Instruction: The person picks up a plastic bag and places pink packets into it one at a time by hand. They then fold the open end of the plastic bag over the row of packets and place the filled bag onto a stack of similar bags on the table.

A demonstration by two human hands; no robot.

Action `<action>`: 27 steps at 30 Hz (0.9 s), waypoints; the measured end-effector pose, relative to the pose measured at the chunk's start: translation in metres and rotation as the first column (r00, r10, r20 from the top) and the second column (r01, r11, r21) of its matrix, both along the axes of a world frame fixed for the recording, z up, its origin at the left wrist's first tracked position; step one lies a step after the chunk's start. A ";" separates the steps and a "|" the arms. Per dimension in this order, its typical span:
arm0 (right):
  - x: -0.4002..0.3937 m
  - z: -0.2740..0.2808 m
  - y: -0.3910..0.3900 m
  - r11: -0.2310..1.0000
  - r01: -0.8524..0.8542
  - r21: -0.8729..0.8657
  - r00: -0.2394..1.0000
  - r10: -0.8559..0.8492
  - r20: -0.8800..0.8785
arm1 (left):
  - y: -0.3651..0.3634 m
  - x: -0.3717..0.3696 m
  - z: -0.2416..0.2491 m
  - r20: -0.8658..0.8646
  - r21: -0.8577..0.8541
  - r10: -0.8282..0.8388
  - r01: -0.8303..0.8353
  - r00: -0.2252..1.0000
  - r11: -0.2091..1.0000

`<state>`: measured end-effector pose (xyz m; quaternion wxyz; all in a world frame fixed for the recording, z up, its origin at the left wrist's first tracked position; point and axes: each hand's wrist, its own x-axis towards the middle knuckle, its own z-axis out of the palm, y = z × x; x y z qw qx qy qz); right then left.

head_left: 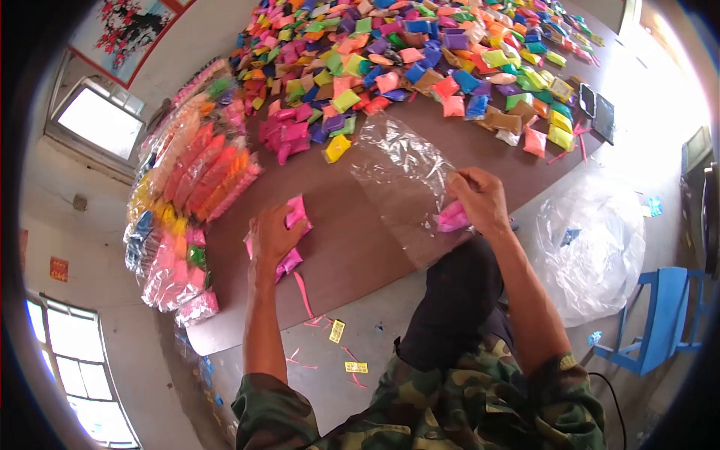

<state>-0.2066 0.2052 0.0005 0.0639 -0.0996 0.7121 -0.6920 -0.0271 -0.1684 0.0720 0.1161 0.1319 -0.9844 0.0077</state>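
Note:
My left hand (273,234) is closed over several pink packets (298,211) on the brown table's near left part; pink ends stick out on both sides of it. My right hand (480,199) pinches the edge of a clear plastic bag (405,161), which lies stretched across the table. A pink packet (453,217) shows just under the right fingers, at the bag's lower right part. Whether it is inside the bag is unclear. A pink ribbon (302,294) lies near the table's front edge.
Many colourful packets (405,52) cover the back of the table (345,255). Filled clear bags (202,172) are stacked along the left edge. A phone (587,100) lies at the right. Beyond stand a large plastic bag (589,247) and a blue chair (664,319).

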 end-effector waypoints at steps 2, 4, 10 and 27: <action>0.002 0.005 0.000 1.000 -0.003 0.002 1.000 0.003 0.011 | -0.005 -0.001 -0.010 -0.043 -0.082 -0.072 0.069 0.996 0.994; 0.001 0.002 0.000 1.000 -0.006 0.013 1.000 0.006 0.009 | -0.001 0.003 -0.010 -0.071 -0.153 -0.114 0.102 0.991 0.983; 0.001 0.002 0.000 0.999 -0.007 0.034 1.000 0.007 -0.005 | 0.021 0.020 -0.010 -0.181 -0.205 -0.180 0.142 0.967 0.968; 0.002 0.005 -0.001 0.999 -0.018 -0.037 0.999 0.019 0.033 | -0.038 -0.023 0.016 0.305 0.160 -0.095 0.048 0.948 0.986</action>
